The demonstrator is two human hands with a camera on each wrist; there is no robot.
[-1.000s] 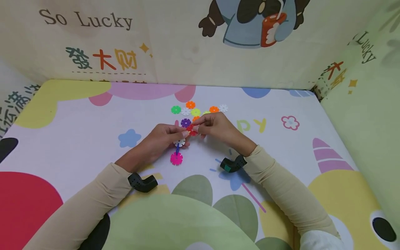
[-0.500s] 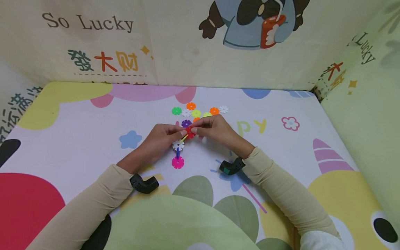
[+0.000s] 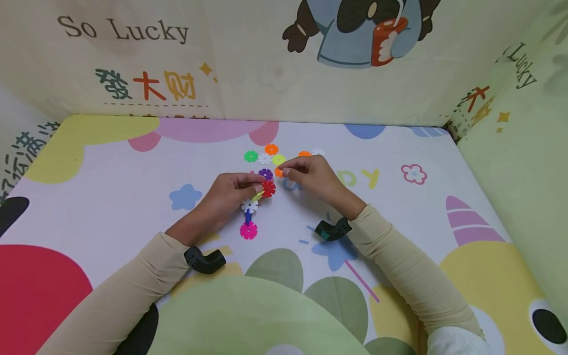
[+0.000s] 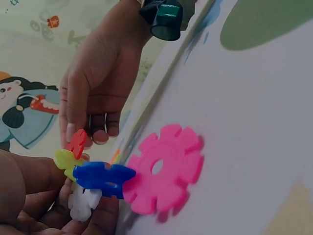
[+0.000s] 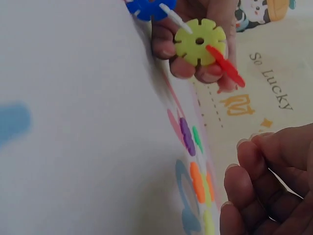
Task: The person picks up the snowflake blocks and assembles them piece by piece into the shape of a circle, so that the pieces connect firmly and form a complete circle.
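Observation:
My left hand pinches a chain of notched plastic snowflake discs. In the left wrist view the chain runs from a pink disc through a blue disc and a white disc to a yellow disc, with a red disc at the other end. The red disc stands edge-on in a slot of the yellow disc in the right wrist view. My right hand is apart from the chain, fingers loosely bent and nothing between them. In the head view its fingertips overlap a loose orange disc.
Loose discs lie beyond the hands, among them a purple disc, a green disc, a yellow disc and another orange disc. A printed cloth covers the table, and a fabric wall rises behind it.
My right hand has let go of the red disc and moved up and right to the loose discs. The red disc stays on the chain, which my left hand still holds.

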